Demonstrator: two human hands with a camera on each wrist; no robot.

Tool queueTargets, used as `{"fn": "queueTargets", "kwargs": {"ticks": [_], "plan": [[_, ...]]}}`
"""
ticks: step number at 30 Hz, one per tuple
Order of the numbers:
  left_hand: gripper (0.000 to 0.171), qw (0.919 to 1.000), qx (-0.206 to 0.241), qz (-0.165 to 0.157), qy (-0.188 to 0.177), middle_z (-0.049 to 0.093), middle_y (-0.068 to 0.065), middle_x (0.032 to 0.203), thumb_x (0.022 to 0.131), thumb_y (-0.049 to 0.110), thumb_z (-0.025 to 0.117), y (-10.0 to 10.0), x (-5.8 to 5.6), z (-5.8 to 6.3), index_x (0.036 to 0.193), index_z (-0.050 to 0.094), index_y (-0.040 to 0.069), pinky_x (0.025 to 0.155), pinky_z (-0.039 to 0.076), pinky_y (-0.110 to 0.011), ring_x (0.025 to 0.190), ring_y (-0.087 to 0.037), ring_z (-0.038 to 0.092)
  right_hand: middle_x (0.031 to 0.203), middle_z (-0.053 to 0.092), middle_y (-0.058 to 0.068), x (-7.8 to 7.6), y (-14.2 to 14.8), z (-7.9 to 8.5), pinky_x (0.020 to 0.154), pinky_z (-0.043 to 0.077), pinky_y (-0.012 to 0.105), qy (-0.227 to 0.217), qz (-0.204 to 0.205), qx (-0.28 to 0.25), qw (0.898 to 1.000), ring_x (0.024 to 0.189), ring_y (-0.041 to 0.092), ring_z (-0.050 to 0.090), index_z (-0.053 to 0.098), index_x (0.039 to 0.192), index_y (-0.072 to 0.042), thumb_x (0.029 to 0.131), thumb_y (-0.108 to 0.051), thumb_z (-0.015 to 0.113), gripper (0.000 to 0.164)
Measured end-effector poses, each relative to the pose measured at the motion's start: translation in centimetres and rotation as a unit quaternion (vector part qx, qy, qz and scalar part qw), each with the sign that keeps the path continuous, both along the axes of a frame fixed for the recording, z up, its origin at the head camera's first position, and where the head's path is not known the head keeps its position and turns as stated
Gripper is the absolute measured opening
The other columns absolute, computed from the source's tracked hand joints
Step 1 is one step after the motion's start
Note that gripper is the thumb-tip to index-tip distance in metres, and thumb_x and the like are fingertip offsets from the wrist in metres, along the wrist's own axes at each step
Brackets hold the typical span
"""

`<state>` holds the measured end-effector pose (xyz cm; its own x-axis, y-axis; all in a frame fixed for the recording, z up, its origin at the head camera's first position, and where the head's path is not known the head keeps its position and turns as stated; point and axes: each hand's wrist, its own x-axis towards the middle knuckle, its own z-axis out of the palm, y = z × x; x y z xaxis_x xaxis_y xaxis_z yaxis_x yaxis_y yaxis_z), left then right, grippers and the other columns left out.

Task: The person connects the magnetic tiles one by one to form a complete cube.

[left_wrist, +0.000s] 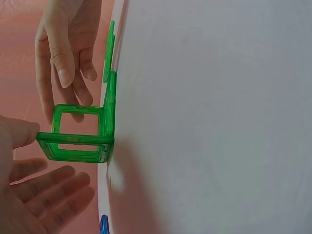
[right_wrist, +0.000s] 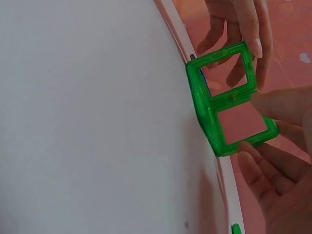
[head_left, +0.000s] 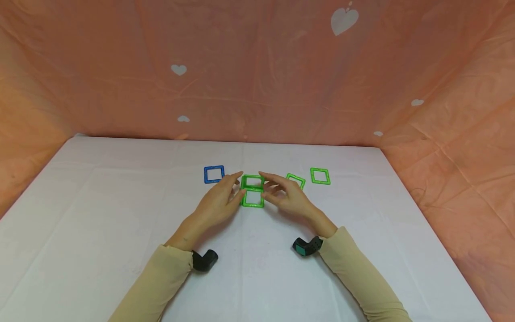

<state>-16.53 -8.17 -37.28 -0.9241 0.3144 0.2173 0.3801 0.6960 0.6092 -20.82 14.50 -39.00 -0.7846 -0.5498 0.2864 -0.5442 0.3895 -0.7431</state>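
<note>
Several green square frame tiles are joined at right angles into an open box-like shape, some standing up from the white table. My left hand is along its left side, thumb tip at an upper corner in the left wrist view, other fingers loosely extended and spread. My right hand is on the opposite side. Its fingertips lie right by the frames, while its thumb shows a small gap from them in the left wrist view. Neither hand's fingers curl round a frame.
A blue square frame lies beyond my left hand. One green frame lies partly hidden behind my right hand, another green frame farther right. Orange cloth with pale hearts hangs behind the white table.
</note>
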Motion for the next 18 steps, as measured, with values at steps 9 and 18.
{"fn": "queueTargets", "kwargs": {"ticks": [9, 18], "plan": [[0.055, 0.9997, 0.012, -0.012, -0.017, 0.054, -0.017, 0.132, 0.097, 0.026, 0.055, -0.09, -0.16, -0.09, 0.146, 0.038, 0.005, 0.093, 0.047, -0.048, 0.106, -0.029, 0.059, 0.132, 0.057, 0.018, 0.05, 0.08, 0.11, 0.091, 0.051, 0.040, -0.007, 0.013, 0.008, 1.000, 0.110, 0.030, 0.062, 0.047, 0.140, 0.000, 0.084, -0.006, 0.072, 0.061], [0.054, 0.9991, 0.029, -0.027, -0.017, 0.057, -0.017, 0.128, 0.097, 0.024, 0.056, -0.22, -0.33, -0.54, 0.145, 0.040, 0.003, 0.089, 0.048, -0.047, 0.103, -0.029, 0.059, 0.136, 0.054, 0.018, 0.15, 0.24, 0.03, 0.098, 0.047, 0.041, -0.025, 0.028, 0.032, 0.999, 0.118, 0.030, 0.058, 0.037, 0.146, -0.004, 0.084, -0.007, 0.072, 0.072]]}}
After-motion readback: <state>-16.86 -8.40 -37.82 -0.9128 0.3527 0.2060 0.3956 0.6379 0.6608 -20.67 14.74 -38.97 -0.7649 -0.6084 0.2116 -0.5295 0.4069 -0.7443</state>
